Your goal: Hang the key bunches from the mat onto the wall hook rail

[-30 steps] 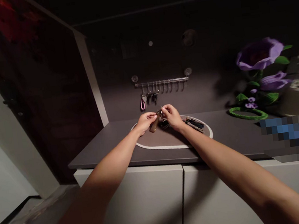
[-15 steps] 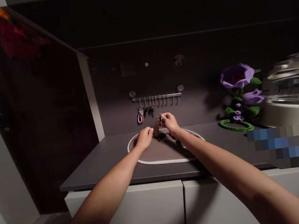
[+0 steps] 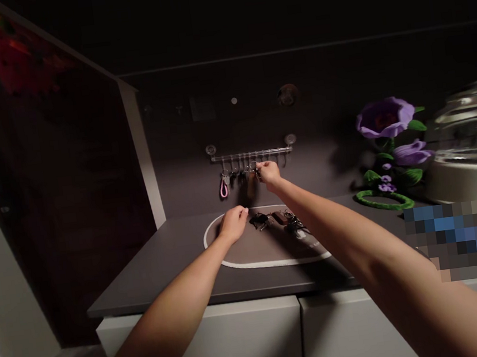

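Note:
My right hand (image 3: 269, 174) is raised to the hook rail (image 3: 251, 155) on the wall. Its fingers pinch a key ring, from which a brown key fob (image 3: 251, 185) hangs. The ring is close to the hooks; whether it touches one I cannot tell. Left of it, a pink-looped key (image 3: 223, 188) and several dark keys (image 3: 236, 178) hang from hooks. Low over the pale-rimmed oval mat (image 3: 248, 261) is my left hand (image 3: 233, 225), fingers closed, with nothing visible in them. Several bunches of keys (image 3: 278, 220) lie on the mat to its right.
The grey counter (image 3: 145, 271) sits above white cabinet doors (image 3: 257, 327). Purple artificial flowers (image 3: 388, 119) with a green ring base (image 3: 384, 200) stand at the right, beside a large white-and-clear appliance (image 3: 472, 173). A dark door (image 3: 87, 191) is at the left.
My right hand has moved up from over the mat to the hook rail, carrying the key ring and brown fob. My left hand has stayed low, now apart from the fob.

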Tool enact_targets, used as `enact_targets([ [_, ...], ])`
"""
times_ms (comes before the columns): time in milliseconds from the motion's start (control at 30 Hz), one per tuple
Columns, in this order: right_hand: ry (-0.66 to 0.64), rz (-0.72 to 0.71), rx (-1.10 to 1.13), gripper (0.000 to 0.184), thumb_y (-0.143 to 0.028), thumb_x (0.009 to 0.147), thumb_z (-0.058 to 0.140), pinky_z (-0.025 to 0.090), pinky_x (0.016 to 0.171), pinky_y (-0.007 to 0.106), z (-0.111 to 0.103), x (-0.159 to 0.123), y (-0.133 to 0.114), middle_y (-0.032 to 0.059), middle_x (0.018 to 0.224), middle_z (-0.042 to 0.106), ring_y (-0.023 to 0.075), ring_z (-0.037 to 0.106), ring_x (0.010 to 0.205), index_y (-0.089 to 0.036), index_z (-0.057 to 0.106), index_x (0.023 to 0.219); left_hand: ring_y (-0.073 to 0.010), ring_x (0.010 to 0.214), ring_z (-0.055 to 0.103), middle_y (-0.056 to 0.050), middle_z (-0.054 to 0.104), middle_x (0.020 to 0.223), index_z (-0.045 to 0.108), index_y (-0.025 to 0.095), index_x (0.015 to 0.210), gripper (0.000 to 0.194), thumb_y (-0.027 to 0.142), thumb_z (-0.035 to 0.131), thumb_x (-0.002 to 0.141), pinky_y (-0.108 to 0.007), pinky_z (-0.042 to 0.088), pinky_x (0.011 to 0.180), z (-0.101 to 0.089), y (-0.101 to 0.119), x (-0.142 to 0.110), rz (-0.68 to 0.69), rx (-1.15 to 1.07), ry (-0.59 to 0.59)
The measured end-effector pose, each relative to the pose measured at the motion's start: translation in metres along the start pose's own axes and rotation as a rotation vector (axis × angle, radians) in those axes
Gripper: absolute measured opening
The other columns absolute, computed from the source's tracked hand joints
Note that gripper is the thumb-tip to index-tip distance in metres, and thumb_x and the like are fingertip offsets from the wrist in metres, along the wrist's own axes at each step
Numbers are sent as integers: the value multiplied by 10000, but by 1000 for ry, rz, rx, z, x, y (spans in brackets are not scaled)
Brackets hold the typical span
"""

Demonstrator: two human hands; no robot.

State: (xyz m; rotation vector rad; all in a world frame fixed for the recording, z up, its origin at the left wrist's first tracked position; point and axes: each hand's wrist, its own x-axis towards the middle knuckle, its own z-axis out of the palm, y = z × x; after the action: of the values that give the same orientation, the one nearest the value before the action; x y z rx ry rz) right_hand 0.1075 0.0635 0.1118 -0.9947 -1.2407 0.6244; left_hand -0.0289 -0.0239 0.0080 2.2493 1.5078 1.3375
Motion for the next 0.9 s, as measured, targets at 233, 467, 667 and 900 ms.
enact_targets([
  [233, 77, 86, 41, 143, -195, 765, 520, 424, 427, 200, 11, 7, -5, -12, 519, 499, 73, 463, 421, -132, 538, 639, -113, 570, 501, -5, 570, 599, 557, 164, 681, 299, 344, 377, 837, -228, 358, 593, 2, -3, 2, -29, -21, -1],
  [467, 107, 101, 35, 146, -199, 745, 547, 440, 413, 227, 14, 12, -1, -2, 537, 504, 81, 464, 416, -136, 541, 613, -114, 559, 505, -2, 574, 601, 551, 166, 685, 304, 360, 370, 833, -232, 363, 587, 2, -6, 3, -49, -43, -4],
  [667, 90, 125, 85, 119, -196, 727, 565, 484, 463, 294, 14, 12, 1, 36, 619, 563, 113, 523, 454, -140, 569, 622, -118, 575, 517, -6, 581, 602, 554, 165, 686, 290, 339, 374, 832, -232, 372, 593, -1, -2, 1, -53, -51, -3],
  [900, 87, 123, 53, 98, -203, 712, 588, 467, 444, 247, 12, 11, 11, 10, 530, 534, 98, 499, 436, -137, 582, 640, -120, 573, 519, -10, 588, 608, 552, 161, 690, 273, 323, 381, 828, -234, 363, 581, -2, 0, 1, -60, -59, -8],
])
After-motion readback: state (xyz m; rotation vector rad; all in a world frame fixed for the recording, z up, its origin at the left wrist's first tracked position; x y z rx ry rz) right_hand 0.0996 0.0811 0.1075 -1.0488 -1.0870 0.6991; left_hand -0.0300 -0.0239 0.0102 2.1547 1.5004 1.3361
